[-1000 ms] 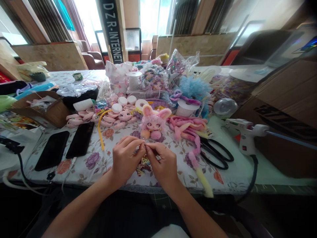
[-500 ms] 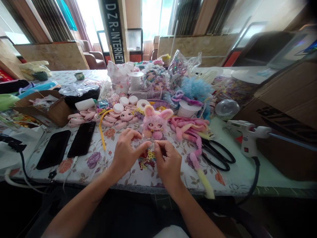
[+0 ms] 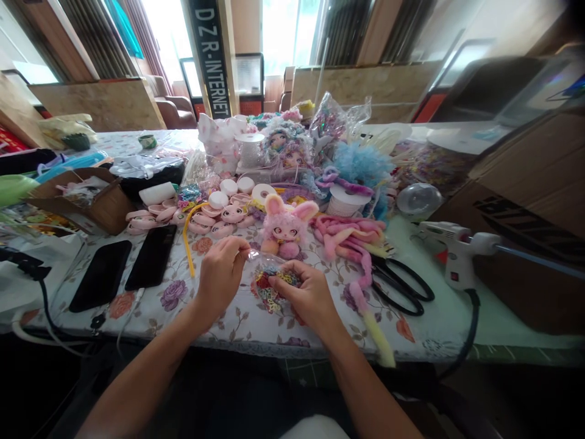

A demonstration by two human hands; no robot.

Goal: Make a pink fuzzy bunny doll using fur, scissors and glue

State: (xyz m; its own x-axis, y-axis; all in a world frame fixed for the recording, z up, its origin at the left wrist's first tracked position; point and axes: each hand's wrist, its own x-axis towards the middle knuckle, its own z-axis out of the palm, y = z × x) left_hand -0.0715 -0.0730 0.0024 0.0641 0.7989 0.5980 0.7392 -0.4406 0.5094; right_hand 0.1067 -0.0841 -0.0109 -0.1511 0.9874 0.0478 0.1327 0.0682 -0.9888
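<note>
Between my hands is a clear plastic bag [image 3: 269,291] filled with small red, yellow and pale metal-looking charms. My left hand [image 3: 222,268] pinches the bag's upper left edge between thumb and fingertips. Around the bag's right side, my right hand [image 3: 307,291] is closed, its thumb lying across the front. Just beyond the bag sits a fluffy pink bunny-eared doll [image 3: 286,228], upright and facing me. Right of it lies a heap of pink and yellow fuzzy stems [image 3: 350,235], one trailing down over the table's front edge.
Black-handled scissors [image 3: 402,285] and a white glue gun [image 3: 457,253] lie to the right, before a cardboard box [image 3: 525,244]. Two dark phones [image 3: 150,259] are at left. Pink doll faces [image 3: 233,212], white ribbon spools [image 3: 350,200] and bagged dolls [image 3: 292,149] crowd the back.
My hands have moved apart at the bag's top. My left hand has shifted left with the edge, and my right now wraps the bag's side, so more charms show.
</note>
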